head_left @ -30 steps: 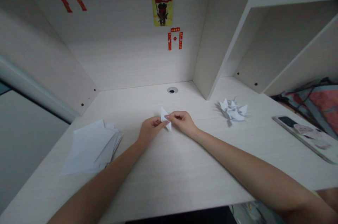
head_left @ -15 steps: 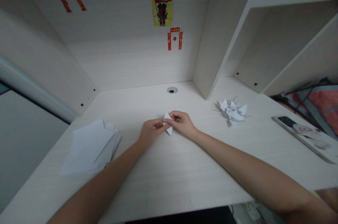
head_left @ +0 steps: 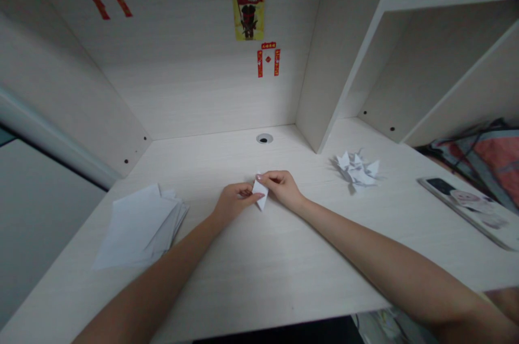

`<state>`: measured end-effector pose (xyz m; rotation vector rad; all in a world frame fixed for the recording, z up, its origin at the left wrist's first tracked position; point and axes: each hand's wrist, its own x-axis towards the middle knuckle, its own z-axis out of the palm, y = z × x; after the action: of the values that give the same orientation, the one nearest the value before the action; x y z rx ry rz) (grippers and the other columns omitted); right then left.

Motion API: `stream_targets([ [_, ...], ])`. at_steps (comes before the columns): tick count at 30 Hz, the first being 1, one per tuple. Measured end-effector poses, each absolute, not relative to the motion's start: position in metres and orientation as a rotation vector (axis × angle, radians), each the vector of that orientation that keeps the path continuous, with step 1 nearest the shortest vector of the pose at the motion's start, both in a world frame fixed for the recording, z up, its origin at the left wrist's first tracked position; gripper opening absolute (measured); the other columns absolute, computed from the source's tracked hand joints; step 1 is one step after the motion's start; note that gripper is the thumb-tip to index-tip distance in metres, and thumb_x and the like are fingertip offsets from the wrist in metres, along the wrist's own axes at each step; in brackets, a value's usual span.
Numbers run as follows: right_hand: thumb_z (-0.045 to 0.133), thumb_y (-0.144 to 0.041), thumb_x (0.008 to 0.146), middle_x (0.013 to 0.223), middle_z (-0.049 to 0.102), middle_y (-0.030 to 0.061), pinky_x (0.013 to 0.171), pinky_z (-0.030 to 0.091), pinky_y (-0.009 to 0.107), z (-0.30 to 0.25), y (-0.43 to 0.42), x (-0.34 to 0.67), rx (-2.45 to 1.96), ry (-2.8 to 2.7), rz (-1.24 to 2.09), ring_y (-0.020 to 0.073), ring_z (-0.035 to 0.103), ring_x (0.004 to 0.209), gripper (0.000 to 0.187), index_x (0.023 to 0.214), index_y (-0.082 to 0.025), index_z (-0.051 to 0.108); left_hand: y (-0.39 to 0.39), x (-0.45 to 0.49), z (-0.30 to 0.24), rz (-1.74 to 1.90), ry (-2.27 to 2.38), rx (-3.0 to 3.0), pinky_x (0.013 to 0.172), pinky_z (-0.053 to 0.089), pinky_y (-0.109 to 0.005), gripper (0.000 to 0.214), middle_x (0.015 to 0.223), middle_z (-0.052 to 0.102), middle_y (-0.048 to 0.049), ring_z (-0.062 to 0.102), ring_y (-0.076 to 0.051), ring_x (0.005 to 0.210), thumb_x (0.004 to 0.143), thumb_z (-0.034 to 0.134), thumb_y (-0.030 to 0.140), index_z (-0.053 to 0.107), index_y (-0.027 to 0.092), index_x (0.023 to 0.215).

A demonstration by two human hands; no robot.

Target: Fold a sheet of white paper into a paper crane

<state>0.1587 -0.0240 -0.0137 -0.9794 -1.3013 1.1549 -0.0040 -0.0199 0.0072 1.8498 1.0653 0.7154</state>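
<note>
A small folded piece of white paper (head_left: 260,195) is pinched between both hands at the middle of the pale wooden desk (head_left: 259,279). My left hand (head_left: 234,202) grips its left side with fingers curled. On its right side, my right hand (head_left: 282,188) presses its upper edge with closed fingertips. The paper stands low, just above the desk.
A loose stack of white paper sheets (head_left: 140,226) lies at the left. A heap of folded white paper pieces (head_left: 357,170) sits at the right by the shelf divider (head_left: 324,90). A phone on a flat book (head_left: 466,206) lies far right. A cable hole (head_left: 264,138) is at the back.
The folded paper has been pressed down and flattened; its upright tip is lower now. Both hands stayed in place, fingers shifting slightly on the paper.
</note>
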Motion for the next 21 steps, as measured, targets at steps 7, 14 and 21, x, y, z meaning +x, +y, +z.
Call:
stream_targets([
  [7, 0.061, -0.051, 0.073, 0.06, 0.062, 0.0014, 0.058, 0.04, 0.026, -0.0124, -0.024, 0.1589, -1.011, -1.344, 1.141, 0.0139, 0.052, 0.059, 0.038, 0.062, -0.015, 0.067, -0.0186, -0.0046, 0.0067, 0.723, 1.061, 1.85, 0.057, 0.038, -0.023, 0.031, 0.059, 0.059, 0.0011, 0.051, -0.012, 0.058, 0.07, 0.062, 0.045, 0.064, 0.015, 0.062],
  [14, 0.069, -0.044, 0.066, 0.07, 0.068, 0.0039, 0.059, 0.041, 0.026, -0.0123, -0.0225, 0.1591, -0.979, -1.27, 1.136, 0.0139, 0.055, 0.061, 0.028, 0.069, -0.016, 0.07, -0.0201, -0.005, 0.0078, 0.7, 1.059, 1.914, 0.058, 0.039, -0.023, 0.03, 0.061, 0.06, 0.0011, 0.052, -0.012, 0.059, 0.07, 0.062, 0.044, 0.065, 0.016, 0.063],
  [21, 0.071, -0.044, 0.064, 0.061, 0.062, 0.0009, 0.053, 0.037, 0.024, -0.0185, -0.0174, 0.1601, -0.955, -1.156, 1.174, 0.01, 0.049, 0.053, 0.03, 0.067, -0.014, 0.065, -0.0192, -0.0061, 0.0057, 0.664, 1.092, 1.971, 0.06, 0.04, -0.023, 0.031, 0.064, 0.064, 0.0001, 0.055, -0.014, 0.063, 0.071, 0.06, 0.047, 0.067, 0.016, 0.067],
])
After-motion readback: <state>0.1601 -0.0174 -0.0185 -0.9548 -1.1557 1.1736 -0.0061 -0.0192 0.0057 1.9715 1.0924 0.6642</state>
